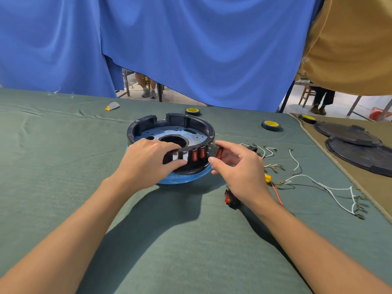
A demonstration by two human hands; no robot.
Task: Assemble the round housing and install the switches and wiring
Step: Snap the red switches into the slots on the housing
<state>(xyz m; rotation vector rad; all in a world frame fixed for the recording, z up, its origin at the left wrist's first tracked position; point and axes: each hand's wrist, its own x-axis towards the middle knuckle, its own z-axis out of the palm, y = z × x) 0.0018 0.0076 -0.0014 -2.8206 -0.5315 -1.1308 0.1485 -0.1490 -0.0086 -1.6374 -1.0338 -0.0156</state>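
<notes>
Now, left grip (148, 159) clasping housing (135, 126), right grip (238, 166) pinching one switch (219, 153), two seated switches (194, 155)

Workshop: cloth-covered bench (63, 187), tape rolls (271, 124), loose wiring (331, 185), hanging drapes (191, 49).

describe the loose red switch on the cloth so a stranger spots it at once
Start at the round black housing on the green cloth. Come nearer and slightly right, beside the wrist of the right hand. The loose switch lies there alone, untouched; the fitted switches sit in the housing wall and the pinched switch is in that hand.
</notes>
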